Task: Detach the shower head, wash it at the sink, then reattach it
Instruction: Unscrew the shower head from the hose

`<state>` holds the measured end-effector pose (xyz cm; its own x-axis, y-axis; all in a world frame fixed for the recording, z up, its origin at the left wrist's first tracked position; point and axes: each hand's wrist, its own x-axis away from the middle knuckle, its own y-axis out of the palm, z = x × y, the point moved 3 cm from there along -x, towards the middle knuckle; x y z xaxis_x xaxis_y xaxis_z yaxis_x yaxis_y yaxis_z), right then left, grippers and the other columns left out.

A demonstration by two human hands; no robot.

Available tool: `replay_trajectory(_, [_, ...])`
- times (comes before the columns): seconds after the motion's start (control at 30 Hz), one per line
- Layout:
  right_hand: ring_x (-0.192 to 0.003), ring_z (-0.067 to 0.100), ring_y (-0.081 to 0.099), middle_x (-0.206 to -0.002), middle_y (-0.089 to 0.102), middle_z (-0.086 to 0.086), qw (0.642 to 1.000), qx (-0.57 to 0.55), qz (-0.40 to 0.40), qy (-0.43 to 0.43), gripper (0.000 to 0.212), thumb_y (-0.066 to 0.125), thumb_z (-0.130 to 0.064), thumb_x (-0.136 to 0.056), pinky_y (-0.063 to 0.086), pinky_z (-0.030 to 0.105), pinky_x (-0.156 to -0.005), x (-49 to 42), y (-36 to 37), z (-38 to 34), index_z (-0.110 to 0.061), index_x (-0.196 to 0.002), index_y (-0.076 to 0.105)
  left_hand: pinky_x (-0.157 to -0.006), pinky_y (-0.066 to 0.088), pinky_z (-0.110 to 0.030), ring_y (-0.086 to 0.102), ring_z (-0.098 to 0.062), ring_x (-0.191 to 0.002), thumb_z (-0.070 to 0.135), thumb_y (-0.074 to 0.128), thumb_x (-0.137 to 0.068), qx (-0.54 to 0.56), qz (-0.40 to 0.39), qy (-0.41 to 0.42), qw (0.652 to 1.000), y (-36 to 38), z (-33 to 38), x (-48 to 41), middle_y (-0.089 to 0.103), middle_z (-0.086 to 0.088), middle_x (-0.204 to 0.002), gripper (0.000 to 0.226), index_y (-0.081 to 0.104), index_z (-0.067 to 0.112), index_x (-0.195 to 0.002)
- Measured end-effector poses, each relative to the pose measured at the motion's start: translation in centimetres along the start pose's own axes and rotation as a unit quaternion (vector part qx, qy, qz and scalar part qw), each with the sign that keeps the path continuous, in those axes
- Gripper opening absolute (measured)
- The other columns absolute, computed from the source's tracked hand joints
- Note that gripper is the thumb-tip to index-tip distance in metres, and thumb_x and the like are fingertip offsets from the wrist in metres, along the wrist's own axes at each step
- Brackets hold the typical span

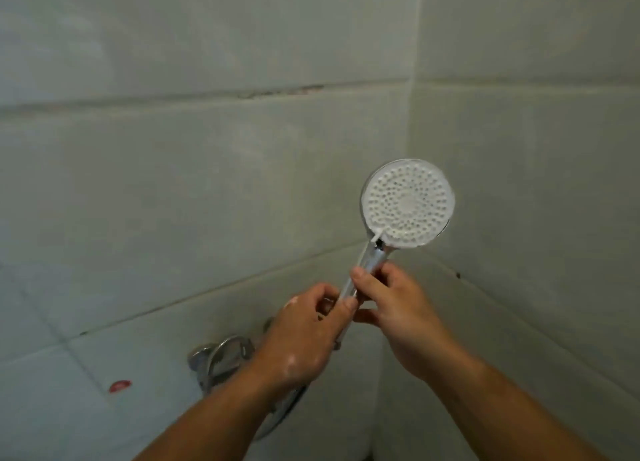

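Shower head [408,202] held up in the corner of the tiled walls [207,169], round white spray face toward the camera, tilted a bit right, chrome handle [367,265] running down-left into both hands. Right hand [398,308] wraps the handle just below the head, thumb on top, fingers curled round it. Left hand [304,332] sits right under it at the bottom end of the handle, thumb and fingers pinching the joint there; the two hands are touching or almost. Exact part under the left fingers is hidden, can't tell whether the hose is connected. Left hand looks wet, shiny patches on the back. Chrome tap fitting [221,356] on the wall below the left wrist, partly covered by the forearm. Small red sticker [119,386] on the tile at lower left. Dark grout lines between tiles.
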<state>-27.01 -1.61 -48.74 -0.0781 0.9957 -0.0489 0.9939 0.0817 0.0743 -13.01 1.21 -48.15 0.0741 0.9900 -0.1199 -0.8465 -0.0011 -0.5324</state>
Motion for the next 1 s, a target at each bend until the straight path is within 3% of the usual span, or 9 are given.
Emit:
replay_trajectory(0.1, [-0.071, 0.011, 0.071, -0.075, 0.068, 0.001, 0.998, -0.012, 0.038, 0.044, 0.012, 0.06, -0.018, -0.1, 0.059, 0.031, -0.067, 1.3, 0.2, 4.3, -0.009, -0.095, 0.065, -0.07, 0.06, -0.033, 0.066, -0.005, -0.07, 0.044, 0.064, -0.094, -0.012, -0.045, -0.031, 0.998, 1.9, -4.3, 1.2, 0.068, 0.005, -0.08, 0.014, 0.065, 0.03, -0.091])
replay_trajectory(0.17, [-0.075, 0.011, 0.072, -0.078, 0.07, -0.001, 0.995, -0.005, 0.063, 0.073, 0.011, 0.06, -0.019, -0.101, 0.059, 0.033, -0.07, 2.1, 0.3, 6.8, -0.011, -0.098, 0.065, -0.068, 0.057, -0.032, 0.066, -0.011, -0.074, 0.045, 0.066, -0.092, -0.033, -0.072, -0.049, 0.996, 2.7, -6.8, 2.2, 0.068, 0.004, -0.08, 0.014, 0.064, 0.032, -0.092])
replay_trajectory(0.27, [-0.085, 0.016, 0.072, -0.088, 0.072, 0.003, 0.987, 0.016, 0.117, 0.111, 0.014, 0.059, -0.024, -0.101, 0.062, 0.039, -0.078, 3.3, 0.4, 9.8, -0.011, -0.103, 0.066, -0.056, 0.04, -0.015, 0.055, -0.002, -0.061, 0.046, 0.063, -0.094, -0.06, -0.094, -0.052, 0.992, 3.5, -10.1, 3.8, 0.06, 0.007, -0.07, 0.021, 0.06, 0.028, -0.085])
replay_trajectory(0.37, [-0.081, 0.011, 0.071, -0.091, 0.07, 0.006, 0.974, 0.004, 0.183, 0.135, 0.016, 0.058, -0.024, -0.102, 0.062, 0.035, -0.075, 4.9, 1.2, 12.2, -0.009, -0.104, 0.064, -0.056, 0.039, -0.019, 0.053, -0.005, -0.064, 0.046, 0.052, -0.1, -0.09, -0.109, -0.046, 0.989, 4.8, -12.4, 5.8, 0.058, 0.006, -0.073, 0.025, 0.053, 0.026, -0.084])
replay_trajectory(0.53, [-0.078, 0.028, 0.072, -0.087, 0.063, 0.01, 0.933, -0.2, 0.26, 0.149, 0.008, 0.055, -0.012, -0.103, 0.061, 0.044, -0.074, 7.2, 4.3, 15.3, -0.005, -0.105, 0.055, -0.08, 0.051, -0.037, 0.064, -0.023, -0.094, 0.037, 0.052, -0.098, -0.126, -0.143, -0.049, 0.98, 7.0, -15.4, 8.6, 0.064, -0.001, -0.098, 0.017, 0.042, 0.024, -0.101])
replay_trajectory(0.63, [-0.058, 0.018, 0.054, -0.071, 0.052, 0.007, 0.897, -0.299, 0.296, 0.136, 0.011, 0.052, -0.009, -0.103, 0.051, 0.035, -0.061, 7.7, 5.7, 16.6, -0.01, -0.092, 0.049, -0.084, 0.052, -0.034, 0.067, -0.023, -0.101, 0.039, 0.059, -0.093, -0.164, -0.153, -0.036, 0.974, 7.4, -16.7, 9.2, 0.07, -0.001, -0.106, 0.024, 0.045, 0.025, -0.107])
replay_trajectory(0.8, [-0.048, 0.012, 0.038, -0.058, 0.038, -0.001, 0.866, -0.316, 0.364, 0.131, 0.028, 0.06, -0.02, -0.101, 0.039, 0.029, -0.048, 8.2, 6.6, 18.3, -0.018, -0.078, 0.043, -0.074, 0.055, -0.032, 0.07, -0.023, -0.091, 0.046, 0.065, -0.087, -0.19, -0.167, -0.041, 0.967, 8.1, -18.3, 9.0, 0.074, -0.002, -0.098, 0.026, 0.062, 0.023, -0.1])
replay_trajectory(0.93, [-0.046, 0.01, 0.034, -0.057, 0.033, -0.002, 0.863, -0.32, 0.37, 0.124, 0.034, 0.061, -0.024, -0.1, 0.037, 0.027, -0.044, 8.5, 6.8, 18.9, -0.019, -0.074, 0.04, -0.065, 0.053, -0.03, 0.071, -0.025, -0.083, 0.035, 0.062, -0.087, -0.192, -0.211, -0.065, 0.956, 8.8, -19.2, 8.8, 0.074, -0.006, -0.09, 0.016, 0.064, 0.018, -0.087])
replay_trajectory(1.0, [-0.045, 0.01, 0.033, -0.057, 0.031, -0.003, 0.866, -0.324, 0.359, 0.124, 0.034, 0.061, -0.025, -0.1, 0.037, 0.026, -0.044, 8.7, 6.5, 19.1, -0.019, -0.074, 0.04, -0.056, 0.045, -0.025, 0.069, -0.023, -0.072, 0.027, 0.063, -0.083, -0.156, -0.259, -0.098, 0.948, 8.9, -19.3, 8.4, 0.071, -0.005, -0.079, 0.013, 0.06, 0.017, -0.076])
